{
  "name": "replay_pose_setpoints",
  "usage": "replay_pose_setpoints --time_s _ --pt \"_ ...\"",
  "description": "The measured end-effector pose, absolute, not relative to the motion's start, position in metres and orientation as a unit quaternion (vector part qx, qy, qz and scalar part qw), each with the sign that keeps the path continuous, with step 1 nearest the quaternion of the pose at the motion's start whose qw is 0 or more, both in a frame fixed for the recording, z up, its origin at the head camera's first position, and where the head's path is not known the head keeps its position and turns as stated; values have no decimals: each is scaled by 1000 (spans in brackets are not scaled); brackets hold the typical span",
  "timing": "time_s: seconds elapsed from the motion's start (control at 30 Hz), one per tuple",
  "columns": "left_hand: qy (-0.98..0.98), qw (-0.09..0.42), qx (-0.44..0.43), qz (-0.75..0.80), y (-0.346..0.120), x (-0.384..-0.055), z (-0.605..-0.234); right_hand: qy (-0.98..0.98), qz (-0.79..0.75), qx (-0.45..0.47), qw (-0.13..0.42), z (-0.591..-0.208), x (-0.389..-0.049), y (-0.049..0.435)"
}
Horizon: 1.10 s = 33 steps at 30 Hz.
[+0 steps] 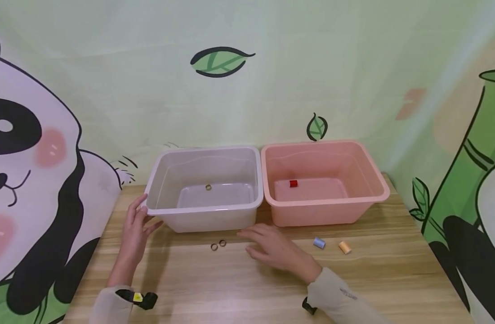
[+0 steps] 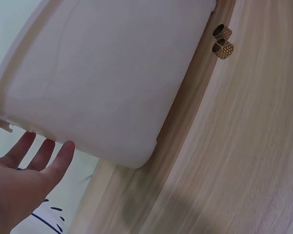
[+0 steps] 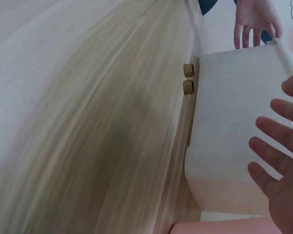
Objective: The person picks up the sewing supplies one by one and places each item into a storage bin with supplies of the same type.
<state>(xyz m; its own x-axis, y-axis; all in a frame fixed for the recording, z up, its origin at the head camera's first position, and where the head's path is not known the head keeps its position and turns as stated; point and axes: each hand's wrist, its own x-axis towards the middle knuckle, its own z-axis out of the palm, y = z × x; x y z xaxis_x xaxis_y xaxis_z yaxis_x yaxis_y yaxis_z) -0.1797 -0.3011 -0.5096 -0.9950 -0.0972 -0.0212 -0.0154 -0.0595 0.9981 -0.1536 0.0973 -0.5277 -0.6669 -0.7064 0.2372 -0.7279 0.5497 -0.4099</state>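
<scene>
Two dimpled brass thimble rings [image 1: 218,245] lie close together on the table in front of a white plastic basin [image 1: 215,220]. Another thimble ring [image 1: 208,187] rests on that basin's floor. My left hand [image 1: 136,227] touches the basin's left end at the rim, its fingertips [image 2: 64,151] against the outside; the thumb is not clear. Over the table, right of the rings, my right hand [image 1: 273,247] has extended, slightly spread fingers and holds nothing. A blue thread spool [image 1: 319,243] and an orange thread spool [image 1: 345,247] lie to its right.
A pink basin [image 1: 316,216] stands right beside the white one, with a red thread spool [image 1: 293,183] inside. Both stand at the back of the wooden table [image 1: 207,288], near a printed backdrop [image 1: 271,90].
</scene>
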Motion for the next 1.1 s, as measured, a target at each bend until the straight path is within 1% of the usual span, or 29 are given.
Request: replay_pose_setpoints --time_s 0.23,0.5,0.63,0.73,0.9,1.1 --pt "-668 46 68 -740 -297 -184 -514 -877 254 408 25 -533 -158 87" --pt "-656 66 69 -749 -295 -186 -514 -876 268 400 -7 -543 -164 75" --pt "-669 50 31 -741 -304 -187 -511 -882 268 386 -20 -549 -168 72" --pt "-682 36 8 -731 -313 -187 -509 -882 271 385 -20 -553 -170 68" --pt "-688 26 1 -725 -319 -186 -509 -875 289 388 -27 -558 -174 57" --pt "-681 27 -8 -732 -321 -186 -511 -875 296 380 -45 -567 -179 42"
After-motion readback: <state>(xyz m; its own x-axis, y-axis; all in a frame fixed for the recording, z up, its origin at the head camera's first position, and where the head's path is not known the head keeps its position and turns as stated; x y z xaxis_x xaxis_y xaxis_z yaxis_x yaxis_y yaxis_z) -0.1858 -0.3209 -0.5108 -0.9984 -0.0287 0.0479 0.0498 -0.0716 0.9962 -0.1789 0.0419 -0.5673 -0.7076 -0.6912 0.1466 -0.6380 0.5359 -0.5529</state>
